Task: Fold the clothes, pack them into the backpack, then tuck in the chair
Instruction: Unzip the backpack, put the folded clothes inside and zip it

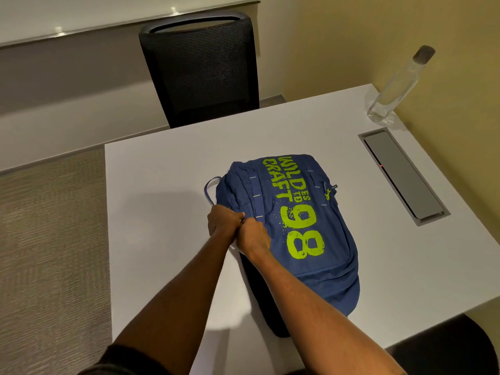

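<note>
The person's forearms (176, 299) led to the left hand (224, 221), clamped on the blue backpack (311, 226), and the right hand (253, 236), pinching beside it, apparently zipping it.

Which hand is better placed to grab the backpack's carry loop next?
Left, probably. The left hand grips the blue fabric backpack right beside its blue carry loop; the right hand holds on farther from it.
</note>
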### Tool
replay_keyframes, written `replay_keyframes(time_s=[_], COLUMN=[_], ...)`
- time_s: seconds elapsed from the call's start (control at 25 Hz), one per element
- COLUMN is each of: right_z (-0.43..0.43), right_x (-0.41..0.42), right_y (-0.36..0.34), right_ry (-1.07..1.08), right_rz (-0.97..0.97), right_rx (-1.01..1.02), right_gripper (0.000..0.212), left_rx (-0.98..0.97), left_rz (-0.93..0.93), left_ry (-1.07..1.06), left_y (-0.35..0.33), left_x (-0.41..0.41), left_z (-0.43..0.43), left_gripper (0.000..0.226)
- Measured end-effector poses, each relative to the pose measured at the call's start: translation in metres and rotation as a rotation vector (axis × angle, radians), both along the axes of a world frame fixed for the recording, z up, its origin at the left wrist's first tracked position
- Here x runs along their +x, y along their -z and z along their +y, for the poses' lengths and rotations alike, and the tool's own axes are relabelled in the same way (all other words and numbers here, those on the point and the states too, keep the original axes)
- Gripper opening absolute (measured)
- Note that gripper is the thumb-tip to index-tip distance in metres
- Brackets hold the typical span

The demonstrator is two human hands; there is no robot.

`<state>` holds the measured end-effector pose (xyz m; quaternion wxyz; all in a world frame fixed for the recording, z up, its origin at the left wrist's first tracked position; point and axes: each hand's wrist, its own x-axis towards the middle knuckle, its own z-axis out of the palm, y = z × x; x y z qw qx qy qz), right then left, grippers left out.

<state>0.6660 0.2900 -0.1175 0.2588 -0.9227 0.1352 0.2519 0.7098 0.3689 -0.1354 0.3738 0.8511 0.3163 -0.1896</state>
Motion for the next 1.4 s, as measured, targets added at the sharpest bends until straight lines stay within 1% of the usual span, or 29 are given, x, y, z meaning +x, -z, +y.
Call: replay_keyframes(time_s=[0.08,0.2,0.36,0.52,0.6,0.72,0.84,0.92,1.0,1.12,1.2,1.28,1.4], right_z=[-0.002,-0.009,-0.021,-0.041,-0.052,-0.065,-0.069,-0.065,-0.063,-0.063,-0.061,-0.058,-0.059], right_x=[-0.003,-0.013,-0.047,-0.092,-0.117,-0.137,-0.144,-0.151,-0.156,-0.154,-0.151,-0.149,-0.150], right_y=[-0.003,-0.010,-0.024,-0.028,-0.027,-0.022,-0.019,-0.017,-0.016,-0.019,-0.023,-0.026,-0.027], right_ry=[-0.028,-0.092,-0.188,-0.274,-0.300,-0.238,-0.147,-0.121,-0.100,-0.082,-0.101,-0.144,-0.178], right_rz=[-0.006,-0.024,0.005,0.003,0.004,-0.001,-0.038,-0.053,-0.050,-0.082,-0.104,-0.112,-0.144], right_rx=[-0.022,-0.069,-0.124,-0.194,-0.214,-0.193,-0.135,-0.105,-0.070,-0.028,0.000,-0.014,-0.053], right_gripper=[0.028,0.027,0.033,0.027,0.027,0.033,0.036,0.035,0.036,0.036,0.033,0.030,0.028], left_rx=[0.008,0.024,0.054,0.053,0.050,0.007,-0.030,-0.067,-0.091,-0.144,-0.240,-0.312,-0.369], left_rz=[0.041,0.044,0.037,0.016,0.003,-0.101,-0.205,-0.179,-0.115,-0.099,-0.102,-0.093,-0.077], left_ry=[-0.063,-0.100,-0.117,-0.102,-0.099,-0.078,-0.045,0.015,0.079,0.095,0.058,-0.027,-0.197], left_y=[0.000,0.001,-0.003,-0.003,-0.003,-0.003,-0.005,-0.003,0.004,0.010,0.008,0.004,0.000], left_x=[0.001,0.002,-0.001,-0.004,-0.008,-0.020,-0.053,-0.085,-0.119,-0.153,-0.158,-0.154,-0.150], left_z=[-0.004,-0.009,-0.013,-0.014,-0.014,-0.014,-0.016,-0.018,-0.022,-0.027,-0.030,-0.033,-0.040], left_gripper=[0.047,0.045,0.051,0.041,0.036,0.027,0.028,0.030,0.034,0.042,0.045,0.047,0.041])
